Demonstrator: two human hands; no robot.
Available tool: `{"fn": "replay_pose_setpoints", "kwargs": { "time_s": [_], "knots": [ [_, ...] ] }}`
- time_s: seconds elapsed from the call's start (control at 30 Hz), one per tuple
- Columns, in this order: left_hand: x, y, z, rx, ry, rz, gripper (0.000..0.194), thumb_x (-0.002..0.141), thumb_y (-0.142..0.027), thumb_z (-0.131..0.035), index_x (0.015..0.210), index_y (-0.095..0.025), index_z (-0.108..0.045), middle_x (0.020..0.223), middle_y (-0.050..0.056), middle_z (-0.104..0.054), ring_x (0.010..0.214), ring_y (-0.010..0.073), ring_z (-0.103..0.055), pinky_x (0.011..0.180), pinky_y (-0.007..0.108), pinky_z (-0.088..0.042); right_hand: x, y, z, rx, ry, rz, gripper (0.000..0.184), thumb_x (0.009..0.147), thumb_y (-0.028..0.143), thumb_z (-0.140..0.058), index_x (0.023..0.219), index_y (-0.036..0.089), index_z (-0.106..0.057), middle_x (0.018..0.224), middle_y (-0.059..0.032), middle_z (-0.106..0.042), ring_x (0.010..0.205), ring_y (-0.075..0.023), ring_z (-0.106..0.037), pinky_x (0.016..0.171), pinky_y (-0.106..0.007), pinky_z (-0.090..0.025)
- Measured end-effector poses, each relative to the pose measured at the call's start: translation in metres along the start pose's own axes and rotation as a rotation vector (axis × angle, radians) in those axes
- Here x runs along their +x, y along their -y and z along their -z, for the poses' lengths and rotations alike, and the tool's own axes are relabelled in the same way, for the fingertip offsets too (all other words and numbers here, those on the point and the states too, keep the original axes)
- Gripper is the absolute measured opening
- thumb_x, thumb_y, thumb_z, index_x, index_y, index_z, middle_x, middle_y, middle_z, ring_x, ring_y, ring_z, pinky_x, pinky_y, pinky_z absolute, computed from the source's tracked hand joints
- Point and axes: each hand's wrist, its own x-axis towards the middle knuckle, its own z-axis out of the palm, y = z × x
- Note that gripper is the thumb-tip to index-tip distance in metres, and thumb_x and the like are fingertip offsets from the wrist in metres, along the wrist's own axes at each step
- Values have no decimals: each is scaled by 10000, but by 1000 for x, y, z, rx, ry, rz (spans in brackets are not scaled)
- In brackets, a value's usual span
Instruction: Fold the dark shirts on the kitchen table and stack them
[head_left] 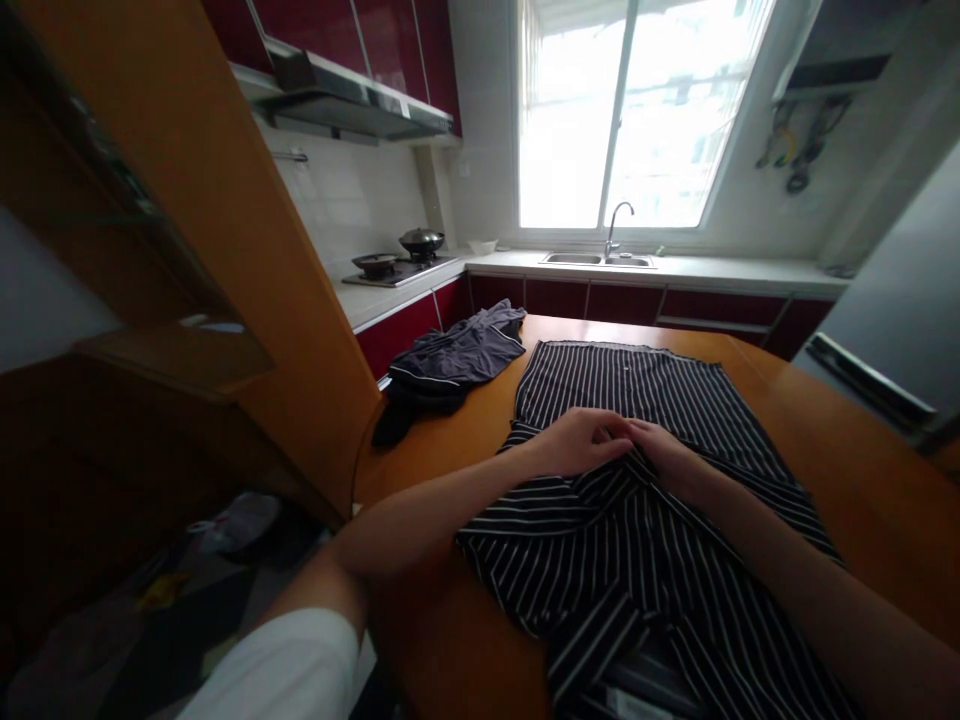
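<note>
A black shirt with white stripes [600, 550] lies spread across the wooden table, its collar end nearest me and its straight hem toward the window. Over the middle of its front, my two hands meet with fingertips close together. My left hand [581, 440] is closed, its thumb and fingers curled in at the shirt's front edge. From the other side, my right hand [664, 455] pinches the cloth along that edge. Whether a button is between the fingers is hidden. Around the hands the fabric is bunched in folds, and a pale label shows inside the collar.
A heap of dark grey and black clothes [457, 360] lies at the table's [847, 500] far left edge. An orange wooden cabinet panel [247, 250] stands close on the left. Beyond are a stove with pans [421, 242], a sink [574, 259] and a grey appliance [900, 290] on the right.
</note>
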Motion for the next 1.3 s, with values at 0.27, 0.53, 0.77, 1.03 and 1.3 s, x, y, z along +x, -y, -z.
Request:
{"fn": "replay_pose_setpoints", "kwargs": {
  "time_s": [0.27,0.53,0.77,1.03,1.3],
  "knots": [
    [-33,116,82,355,-215,263,215,920,-197,-552,953,-176,-764,950,61,-714,899,182,-657,857,294,-495,3,-7,-1,-265,-199,-33,643,735,84,-653,1371,119,-566,882,-48,-733,796,-194,-697,747,-322,-586],
    [-50,155,80,317,-152,230,412,1012,-328,-409,909,-185,-781,975,83,-637,970,194,-609,957,326,-466,0,48,20,-79,-118,-16,627,775,121,-659,1388,206,-557,848,-42,-756,671,-189,-711,563,-272,-590],
    [-55,165,83,277,-13,159,424,1007,-433,-449,877,-208,-784,1021,73,-619,1028,185,-589,1009,298,-431,5,53,56,-7,-98,-98,656,773,130,-681,1408,226,-549,945,-73,-778,766,-239,-753,624,-323,-638],
    [-57,168,78,387,20,199,345,920,-494,-613,802,-199,-749,1064,76,-613,1042,229,-541,991,381,-403,22,1,64,-54,-112,-164,659,761,147,-706,1401,182,-551,901,-67,-777,760,-221,-746,658,-311,-625],
    [-59,168,73,512,-17,279,314,926,-457,-610,790,-192,-710,1133,76,-600,1087,258,-505,979,420,-379,31,-11,60,-414,-247,-89,509,760,122,-723,1262,84,-654,594,20,-634,513,-130,-594,466,-217,-471]
  ]
}}
